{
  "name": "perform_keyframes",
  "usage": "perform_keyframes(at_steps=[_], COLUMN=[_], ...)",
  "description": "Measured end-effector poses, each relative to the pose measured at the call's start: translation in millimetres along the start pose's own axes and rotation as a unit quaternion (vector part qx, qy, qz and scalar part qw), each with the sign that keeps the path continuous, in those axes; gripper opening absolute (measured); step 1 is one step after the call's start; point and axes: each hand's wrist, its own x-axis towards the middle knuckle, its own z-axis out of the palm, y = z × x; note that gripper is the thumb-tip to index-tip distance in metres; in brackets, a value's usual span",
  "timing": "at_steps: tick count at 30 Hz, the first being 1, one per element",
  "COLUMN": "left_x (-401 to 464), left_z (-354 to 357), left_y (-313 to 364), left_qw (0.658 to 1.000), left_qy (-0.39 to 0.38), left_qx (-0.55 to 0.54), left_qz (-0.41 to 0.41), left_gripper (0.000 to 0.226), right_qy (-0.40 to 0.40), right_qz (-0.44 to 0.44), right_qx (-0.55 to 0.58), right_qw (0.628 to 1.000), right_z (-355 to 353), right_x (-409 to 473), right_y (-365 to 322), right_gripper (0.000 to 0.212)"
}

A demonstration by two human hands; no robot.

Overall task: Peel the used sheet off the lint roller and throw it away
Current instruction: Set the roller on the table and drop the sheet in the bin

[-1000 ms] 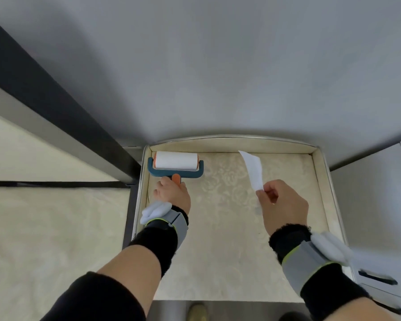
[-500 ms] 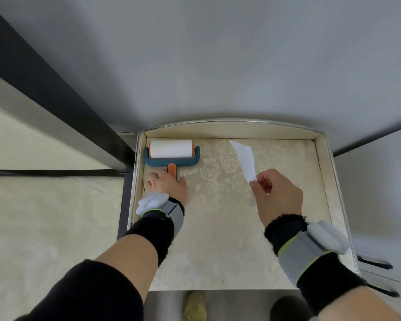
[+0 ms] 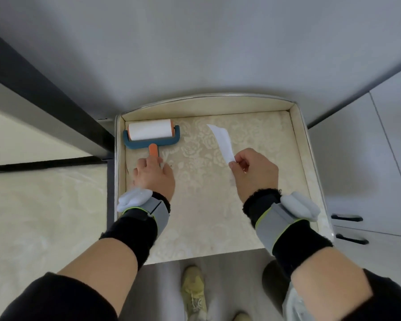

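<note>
Partly hidden lint roller point(image 3: 151, 133) handle, sheet point(image 3: 221, 142) pinched

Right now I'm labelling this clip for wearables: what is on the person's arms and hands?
Both hands, the left hand and right hand, are bare, no gloves. Each wrist carries a black fuzzy cuff, then a grey strap edged in yellow-green, with a pale bluish-white padded pod on the outer side. Black sleeves are pushed up, forearms uncovered.
</note>
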Motion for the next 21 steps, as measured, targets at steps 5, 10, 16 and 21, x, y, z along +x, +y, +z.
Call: perform_keyframes(at_steps=[5, 10, 16, 21], left_x=[-39, -83, -147, -204], left_z=[9, 26, 47, 70], left_y=[9, 29, 53, 64], left_qw=[0.994, 0.986, 0.973, 0.943], left_qy=[-0.098, -0.153, -0.199, -0.283], left_qx=[-0.014, 0.001, 0.044, 0.102], left_qz=[0.04, 0.062, 0.111, 0.138], left_gripper=[0.023, 0.025, 0.027, 0.019], right_qy=[0.002, 0.014, 0.017, 0.029], right_qz=[0.028, 0.066, 0.113, 0.147], right_qx=[0.01, 0.016, 0.016, 0.028], right_qw=[1.0, 0.998, 0.993, 0.988], right_z=[-17, -43, -77, -102], right_x=[-27, -60, -106, -148], right_y=[18, 48, 93, 135], right_gripper=[0.005, 0.005, 0.008, 0.009])
